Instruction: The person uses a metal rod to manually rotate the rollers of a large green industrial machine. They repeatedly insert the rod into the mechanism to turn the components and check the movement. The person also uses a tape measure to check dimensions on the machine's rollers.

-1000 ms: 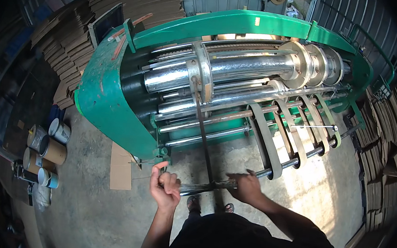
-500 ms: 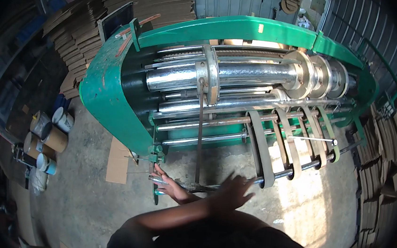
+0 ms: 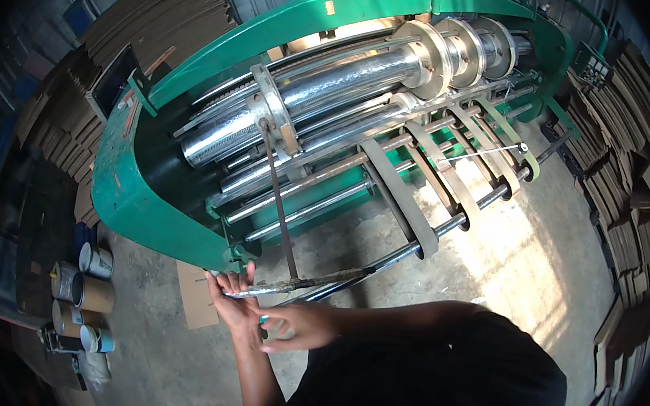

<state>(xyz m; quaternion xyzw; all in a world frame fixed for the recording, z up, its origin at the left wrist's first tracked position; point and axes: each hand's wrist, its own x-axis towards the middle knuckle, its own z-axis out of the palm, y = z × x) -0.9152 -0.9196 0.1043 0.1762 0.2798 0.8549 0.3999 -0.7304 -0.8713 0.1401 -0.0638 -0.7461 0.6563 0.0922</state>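
Note:
My left hand is raised palm up at the near left corner of the green machine. Its fingers are stretched and apart, with the fingertips close below a green bracket. The end of a rough grey metal bar crosses in front of this palm. Close beside the left wrist is my right hand, its fingers loosely bent and apart, slightly blurred. A small green end piece shows at its fingertips; whether they touch it I cannot tell.
A thin rusty rod slopes from a clamp ring on the shiny roller to the grey bar. Flat belts loop over the shafts. Buckets stand left; cardboard stacks line the right.
My arms have uncrossed. The left hand has swung from the right to the bar's left end; the right hand has drawn back from there toward me. The view has turned and shifted.

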